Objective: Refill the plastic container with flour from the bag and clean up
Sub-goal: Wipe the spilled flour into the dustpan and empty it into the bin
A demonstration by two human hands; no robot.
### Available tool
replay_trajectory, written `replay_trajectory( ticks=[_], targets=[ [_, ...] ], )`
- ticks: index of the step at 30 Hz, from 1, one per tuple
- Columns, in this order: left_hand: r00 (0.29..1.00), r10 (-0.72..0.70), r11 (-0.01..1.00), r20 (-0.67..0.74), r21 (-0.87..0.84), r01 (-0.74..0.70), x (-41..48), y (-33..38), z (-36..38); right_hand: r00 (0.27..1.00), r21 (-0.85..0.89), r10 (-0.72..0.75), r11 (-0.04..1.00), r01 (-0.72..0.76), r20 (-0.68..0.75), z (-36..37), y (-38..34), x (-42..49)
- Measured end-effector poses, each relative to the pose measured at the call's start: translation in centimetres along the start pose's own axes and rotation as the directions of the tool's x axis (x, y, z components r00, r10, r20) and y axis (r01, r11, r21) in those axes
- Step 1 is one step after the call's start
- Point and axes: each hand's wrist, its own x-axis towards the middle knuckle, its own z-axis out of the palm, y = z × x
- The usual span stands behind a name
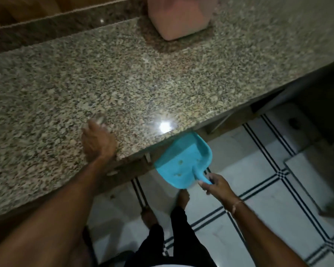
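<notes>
Under the left grip (97,140) spreads the speckled granite worktop (162,83). The grip rests near its front edge, too blurred to tell whether its fingers are curled or holding anything. Below the right grip (214,185) lies the white tiled floor (258,189) with dark lines. Well beyond both grips, at the worktop's back, stands the pink plastic container (178,16), cut off by the frame. The right grip is wrapped round the handle of a blue dustpan (183,160), whose mouth sits just under the worktop's edge, right of the left grip. A few pale crumbs (180,161) lie in the pan.
</notes>
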Motion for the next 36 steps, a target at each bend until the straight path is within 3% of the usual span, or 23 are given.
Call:
replay_trajectory(
  ticks=[3,5,8,10,12,14,17,19,21,23,24,25,27,29,31,33,34,36],
  targets=[
    [0.999,0.052,0.998,-0.012,0.025,-0.051,-1.6,2.6,1.7,0.995,0.062,0.027,0.998,-0.021,-0.091,-0.9,0.6,1.4],
    [0.970,0.234,0.971,0.063,0.040,-0.237,-4.3,5.6,2.8,0.990,0.121,0.043,0.992,-0.026,-0.135,-1.5,0.2,2.1],
    [0.797,0.578,0.813,0.171,-0.043,-0.581,-7.7,8.6,4.4,0.990,0.169,0.045,0.985,-0.022,-0.131,-3.0,-0.8,2.7],
    [0.730,0.648,0.760,0.217,-0.123,-0.638,-7.0,9.8,4.2,0.995,0.205,0.036,0.979,-0.017,-0.091,-4.1,-1.5,3.0],
    [0.811,0.558,0.830,0.175,-0.133,-0.542,-4.9,10.3,3.1,0.998,0.192,0.025,0.981,-0.013,-0.064,-5.1,-1.9,3.5],
    [0.947,0.312,0.950,0.074,-0.041,-0.310,-1.8,9.2,2.0,0.998,0.163,0.022,0.986,-0.013,-0.054,-5.9,-1.9,4.2],
    [1.000,0.027,0.996,0.012,0.083,-0.028,0.5,6.6,1.3,0.999,0.155,0.026,0.988,-0.019,-0.043,-6.6,-1.6,5.5],
    [0.999,0.046,0.994,-0.007,0.103,-0.045,-0.5,6.9,2.3,0.999,0.172,0.033,0.985,-0.025,-0.038,-6.8,-1.5,6.0],
    [0.975,0.220,0.975,0.007,0.031,-0.221,-2.8,8.9,3.6,0.998,0.190,0.044,0.981,-0.037,-0.035,-6.9,-1.5,6.3],
    [0.838,0.527,0.850,0.143,-0.056,-0.524,-5.2,11.2,4.4,0.999,0.210,0.045,0.977,-0.039,-0.025,-7.1,-1.8,6.2],
    [0.756,0.624,0.779,0.197,-0.078,-0.622,-5.8,11.9,4.6,0.999,0.219,0.044,0.975,-0.040,-0.013,-7.3,-1.9,6.2],
    [0.727,0.656,0.752,0.201,-0.102,-0.651,-5.3,12.4,4.4,0.999,0.223,0.044,0.974,-0.044,0.003,-7.5,-2.1,6.1],
    [0.843,0.528,0.849,0.102,-0.082,-0.522,-2.3,12.4,3.6,0.998,0.212,0.042,0.976,-0.049,0.038,-8.2,-2.2,5.9],
    [0.968,0.249,0.968,0.036,0.006,-0.250,1.6,11.2,2.6,0.998,0.182,0.037,0.982,-0.047,0.058,-8.9,-2.0,6.1],
    [0.999,-0.021,0.999,0.031,0.029,0.020,5.9,9.6,1.9,0.997,0.171,0.055,0.983,-0.063,0.053,-9.1,-1.7,6.5],
    [0.980,-0.186,0.982,0.063,0.024,0.185,9.0,9.7,2.5,0.998,0.199,0.066,0.977,-0.069,0.024,-9.1,-1.5,6.5],
    [0.982,-0.178,0.983,0.056,0.044,0.176,9.5,10.4,3.2,0.998,0.204,0.068,0.977,-0.068,0.007,-9.1,-1.6,6.6],
    [0.997,0.051,0.994,0.057,0.092,-0.056,8.2,12.8,5.2,0.996,0.210,0.080,0.975,-0.073,-0.025,-8.9,-1.8,6.4]
  ],
)
